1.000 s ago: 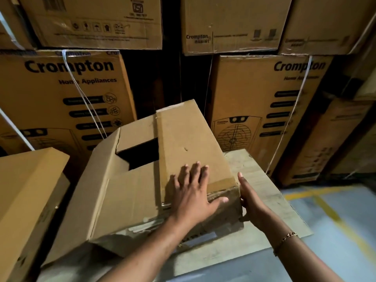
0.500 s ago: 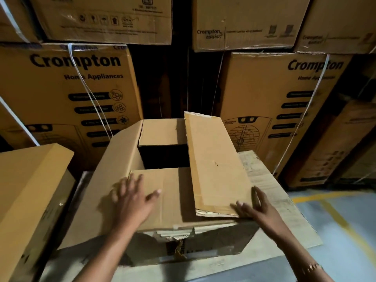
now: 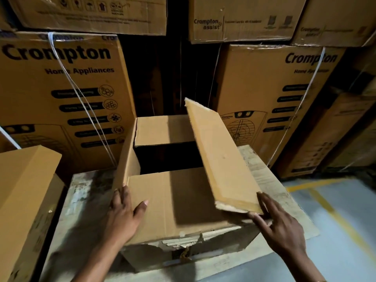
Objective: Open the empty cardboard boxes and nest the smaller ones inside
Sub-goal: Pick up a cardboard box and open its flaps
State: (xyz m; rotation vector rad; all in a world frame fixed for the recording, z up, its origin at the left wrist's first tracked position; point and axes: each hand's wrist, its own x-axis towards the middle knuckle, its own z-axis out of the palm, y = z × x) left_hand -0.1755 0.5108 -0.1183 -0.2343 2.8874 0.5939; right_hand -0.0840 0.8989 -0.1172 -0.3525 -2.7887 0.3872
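A brown cardboard box (image 3: 183,202) stands in front of me on a flat worn sheet of cardboard (image 3: 270,180). Its top is partly open, with a dark gap in the middle. The right flap (image 3: 221,157) is tilted up, and my right hand (image 3: 278,224) holds its near corner from below. The left flap (image 3: 126,157) stands nearly upright. My left hand (image 3: 124,216) grips the box's near left corner, thumb on the near inner flap and fingers on the left flap's base. The far inner flap (image 3: 162,130) lies flat.
A plain closed cardboard box (image 3: 26,192) stands at my left. Stacked printed appliance cartons (image 3: 57,88) with white straps form a wall behind and to the right. Grey floor with yellow lines (image 3: 333,210) lies at the right.
The right flap has lifted from flat to tilted up, with my right hand under its corner. The left flap has risen from lying outward to nearly upright. My left hand moved to the near left corner.
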